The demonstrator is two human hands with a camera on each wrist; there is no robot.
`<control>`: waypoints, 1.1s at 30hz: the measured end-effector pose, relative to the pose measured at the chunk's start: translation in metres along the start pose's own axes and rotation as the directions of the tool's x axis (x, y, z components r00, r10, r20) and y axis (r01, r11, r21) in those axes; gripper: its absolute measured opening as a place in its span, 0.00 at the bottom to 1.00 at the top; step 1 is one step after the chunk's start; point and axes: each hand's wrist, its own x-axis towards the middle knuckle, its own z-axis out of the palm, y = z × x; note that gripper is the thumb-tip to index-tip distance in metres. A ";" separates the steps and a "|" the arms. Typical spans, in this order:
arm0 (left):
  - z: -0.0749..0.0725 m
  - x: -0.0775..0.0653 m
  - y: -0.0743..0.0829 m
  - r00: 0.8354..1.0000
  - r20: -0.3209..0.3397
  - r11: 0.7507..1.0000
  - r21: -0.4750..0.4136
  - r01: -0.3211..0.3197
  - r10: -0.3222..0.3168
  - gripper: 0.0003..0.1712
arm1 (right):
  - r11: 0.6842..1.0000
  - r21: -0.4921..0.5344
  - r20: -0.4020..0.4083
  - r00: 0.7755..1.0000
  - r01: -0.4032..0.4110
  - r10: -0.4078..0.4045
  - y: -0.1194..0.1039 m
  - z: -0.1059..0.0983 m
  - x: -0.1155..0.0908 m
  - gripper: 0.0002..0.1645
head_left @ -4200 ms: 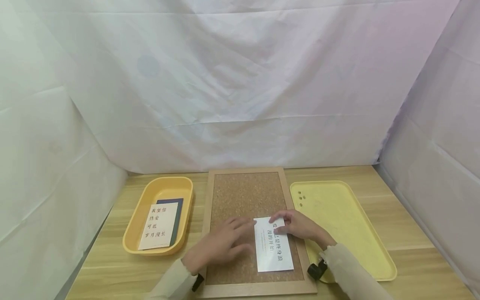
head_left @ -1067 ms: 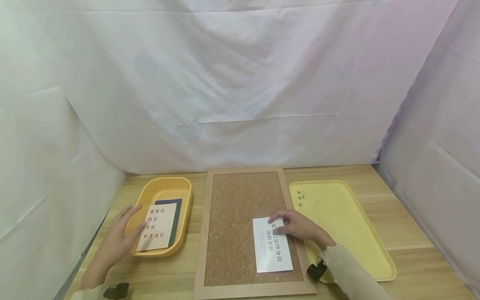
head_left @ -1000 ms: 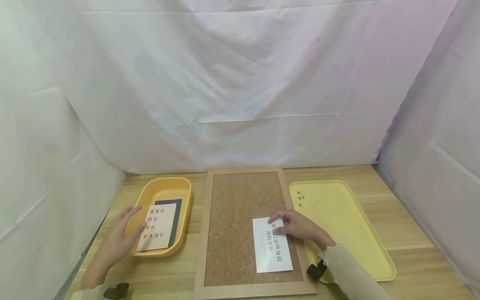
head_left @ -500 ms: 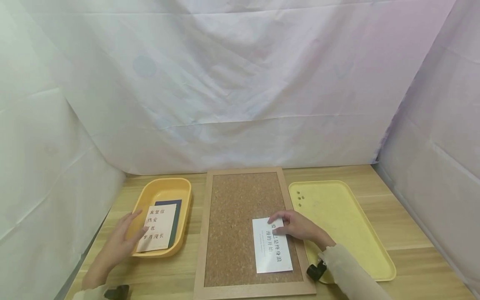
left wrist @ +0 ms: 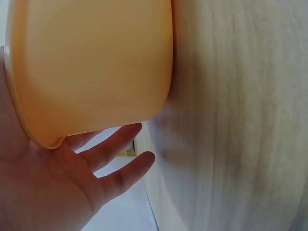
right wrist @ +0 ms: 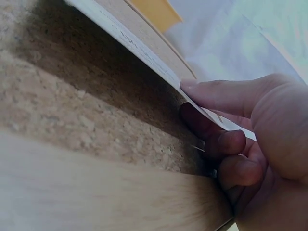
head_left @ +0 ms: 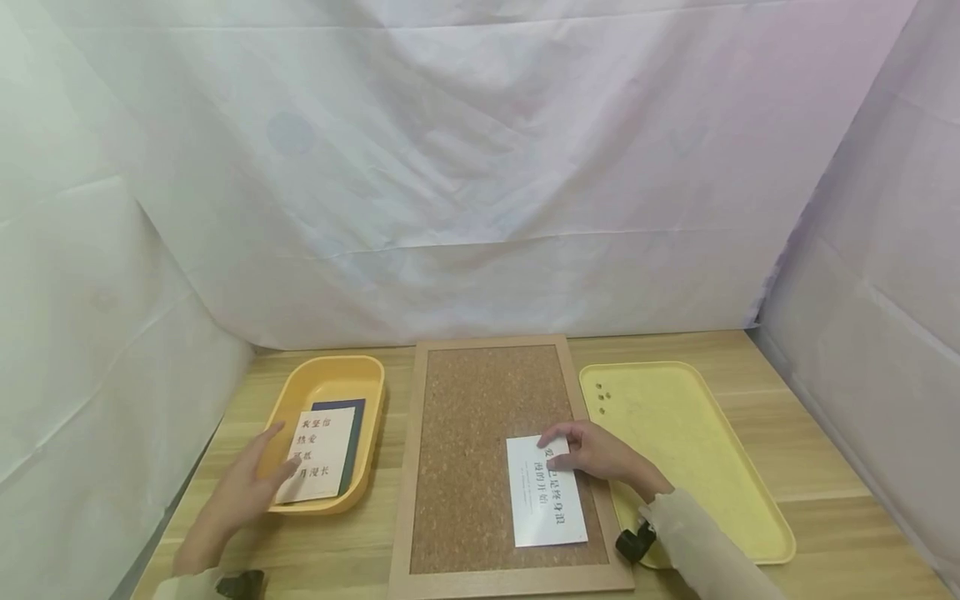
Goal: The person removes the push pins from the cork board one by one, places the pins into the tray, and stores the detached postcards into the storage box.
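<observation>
In the head view my right hand (head_left: 596,450) pinches a white card (head_left: 543,508) with printed characters near its upper right corner, over the corkboard (head_left: 472,400). The right wrist view shows the thumb (right wrist: 221,96) on the card's top face and curled fingers beneath, with the card raised off the cork. My left hand (head_left: 243,483) straddles the left rim of the orange basin (left wrist: 106,62). Its thumb reaches inside over the cream card (head_left: 330,442), while fairly straight, spread fingers (left wrist: 108,149) lie along the outside wall. Whether the thumb touches that card, I cannot tell.
Under the cream card lies a dark blue-green card (head_left: 356,417). To the right of the corkboard stands a yellow tray (head_left: 697,467), with several small pins (head_left: 602,397) in its far left corner. White cloth (head_left: 480,208) hangs behind and beside the wooden table (head_left: 847,492).
Since the oldest frame, the left hand has gone from the corkboard left to the basin. Over the last second it has shifted slightly right. The right hand and its card stay put.
</observation>
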 end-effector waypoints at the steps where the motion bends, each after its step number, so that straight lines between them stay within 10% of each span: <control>1: 0.000 0.000 0.000 1.000 0.008 1.000 0.006 0.018 -0.018 0.43 | 1.000 -0.008 -0.002 1.000 0.000 -0.001 0.000 0.000 0.000 0.14; 16: 0.005 0.001 0.001 0.993 0.018 0.992 0.049 0.117 -0.118 0.48 | 0.989 -0.142 -0.094 0.994 0.036 -0.050 -0.008 -0.005 0.004 0.12; 33: 0.007 0.001 0.000 0.993 0.007 0.993 0.032 0.116 -0.116 0.47 | 0.999 -0.009 -0.129 0.990 0.048 -0.048 -0.030 -0.008 0.018 0.15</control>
